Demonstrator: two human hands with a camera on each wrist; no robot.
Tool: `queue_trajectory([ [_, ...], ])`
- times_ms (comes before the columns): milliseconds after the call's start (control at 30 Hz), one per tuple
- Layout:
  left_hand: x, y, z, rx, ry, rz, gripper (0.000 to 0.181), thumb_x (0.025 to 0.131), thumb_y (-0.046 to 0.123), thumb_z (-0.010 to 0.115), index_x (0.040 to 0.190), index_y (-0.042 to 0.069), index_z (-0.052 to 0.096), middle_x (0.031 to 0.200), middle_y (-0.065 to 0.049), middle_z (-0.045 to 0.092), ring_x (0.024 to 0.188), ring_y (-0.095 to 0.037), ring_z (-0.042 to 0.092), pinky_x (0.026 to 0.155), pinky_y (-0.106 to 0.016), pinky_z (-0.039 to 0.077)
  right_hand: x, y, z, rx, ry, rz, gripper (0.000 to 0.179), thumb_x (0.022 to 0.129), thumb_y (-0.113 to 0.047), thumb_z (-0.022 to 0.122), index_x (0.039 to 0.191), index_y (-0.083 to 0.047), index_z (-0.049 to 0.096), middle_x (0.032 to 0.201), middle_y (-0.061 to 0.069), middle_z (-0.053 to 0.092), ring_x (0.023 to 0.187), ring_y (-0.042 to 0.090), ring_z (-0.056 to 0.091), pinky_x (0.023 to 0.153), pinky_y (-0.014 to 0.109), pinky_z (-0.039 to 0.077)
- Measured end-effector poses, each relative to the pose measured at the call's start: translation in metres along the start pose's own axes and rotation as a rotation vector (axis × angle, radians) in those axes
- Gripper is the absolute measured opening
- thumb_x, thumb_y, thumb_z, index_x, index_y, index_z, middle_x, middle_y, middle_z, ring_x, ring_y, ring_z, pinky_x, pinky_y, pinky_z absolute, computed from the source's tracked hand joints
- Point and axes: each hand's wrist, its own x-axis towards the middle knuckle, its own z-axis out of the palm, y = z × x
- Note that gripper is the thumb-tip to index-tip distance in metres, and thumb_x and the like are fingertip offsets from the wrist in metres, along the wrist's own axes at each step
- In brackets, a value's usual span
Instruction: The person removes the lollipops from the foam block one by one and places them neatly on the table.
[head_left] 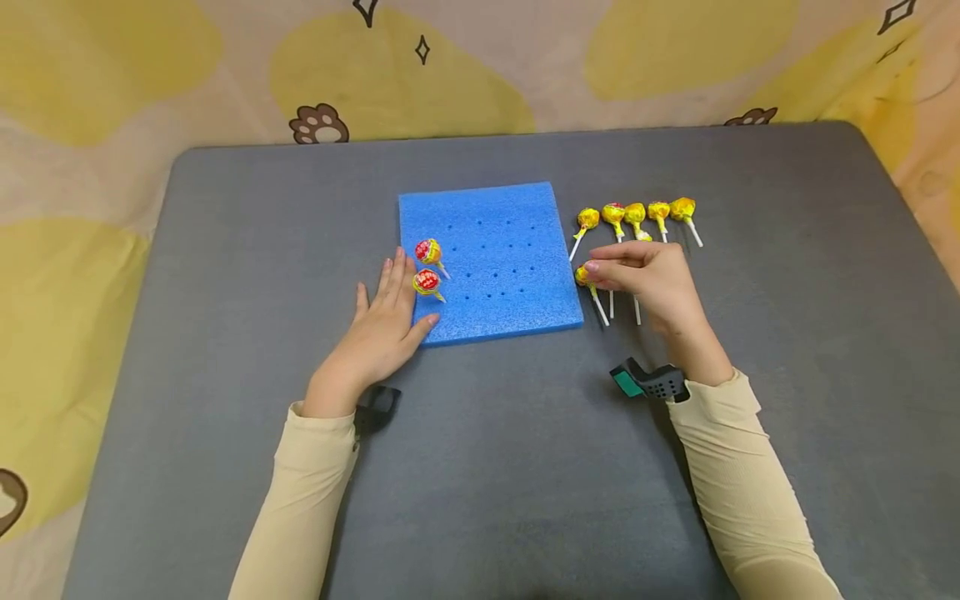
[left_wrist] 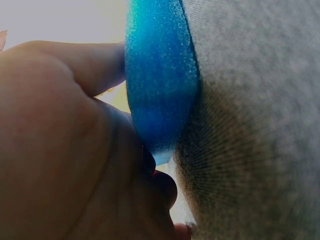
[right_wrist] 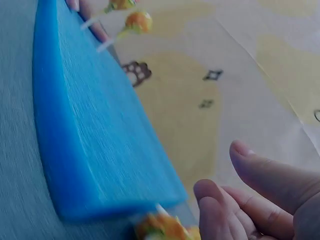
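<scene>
A blue foam board (head_left: pixel 495 312) with rows of small holes lies on the table. Two wrapped lollipops, the rear one (head_left: pixel 428 251) and the front one (head_left: pixel 427 282), stand in holes along its left side. My left hand (head_left: pixel 378 333) lies along the board's left edge with fingers extended, its thumb at the near corner. Right of the board, my right hand (head_left: pixel 645 279) is at a yellow lollipop (head_left: pixel 581 276) lying on the table, fingertips close to its wrapped head. In the right wrist view, the thumb and fingers are apart with nothing visible between them.
Several more lollipops (head_left: pixel 682 208) lie in a row right of the board, heads away from me; the right hand partly covers others nearer. The grey table (head_left: pixel 480 467) ends at the back against a patterned yellow and cream cloth (head_left: pixel 465 67).
</scene>
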Motion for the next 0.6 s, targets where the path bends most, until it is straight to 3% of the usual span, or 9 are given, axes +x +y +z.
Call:
queue_trajectory([
  [333,-0.001,0.0,-0.001,-0.006,-0.007,-0.009,0.077,0.101,0.04,0.036,0.148,0.004,-0.013,0.153,-0.008,-0.025,0.14,-0.025,-0.021,0.107,-0.059,-0.01,0.002,-0.007,0.047,0.05,-0.16,-0.011,0.032,0.081,-0.002,0.072,0.105,0.017,0.063,0.078,0.0,0.07,0.073,0.009,0.068,0.072,0.027,0.055],
  [600,0.0,0.001,-0.001,-0.006,0.003,-0.001,0.077,0.101,0.04,0.036,0.148,0.004,-0.012,0.153,-0.008,-0.024,0.14,-0.026,-0.019,0.107,-0.059,-0.009,0.011,-0.013,0.074,0.104,-0.212,-0.039,0.031,0.08,0.0,0.073,0.106,0.015,0.064,0.081,0.005,0.071,0.075,0.011,0.069,0.073,0.03,0.055],
])
